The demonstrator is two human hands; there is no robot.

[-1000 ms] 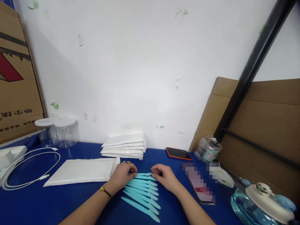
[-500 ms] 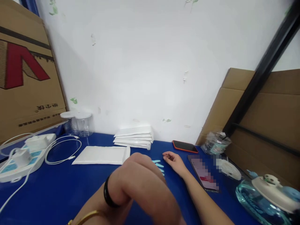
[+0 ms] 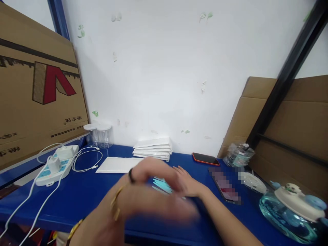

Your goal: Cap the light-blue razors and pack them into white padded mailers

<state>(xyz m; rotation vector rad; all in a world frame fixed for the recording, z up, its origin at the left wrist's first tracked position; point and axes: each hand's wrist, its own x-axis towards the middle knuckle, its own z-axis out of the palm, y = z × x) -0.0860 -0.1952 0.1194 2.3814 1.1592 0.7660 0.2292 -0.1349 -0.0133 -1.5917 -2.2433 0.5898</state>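
Close to the camera is my left hand (image 3: 151, 191), blurred, with a black ring, a gold ring and a gold bracelet. Its fingers are curved and apart, and I see nothing held in them. Behind it, several thin light blue pieces (image 3: 162, 185) lie together on the blue table (image 3: 84, 194), partly covered by that hand. My right hand (image 3: 189, 183) rests on the table just right of these pieces, fingers stretched out. Whether it touches them is hidden. A white flat packet (image 3: 115, 165) lies beyond my left hand, its right end covered.
Behind stands a stack of white packets (image 3: 153, 147). Two lidded clear jars (image 3: 104, 137), a power strip (image 3: 55, 171) and a white cable (image 3: 82, 169) are at left. At right lie a red-edged phone (image 3: 205, 159), another phone (image 3: 224, 184) and a teal bottle (image 3: 289, 215).
My left hand has turned and its bent fingers have spread apart. My right hand has gone from curled to stretched out. The view has shifted left, showing more of the light blue pieces.
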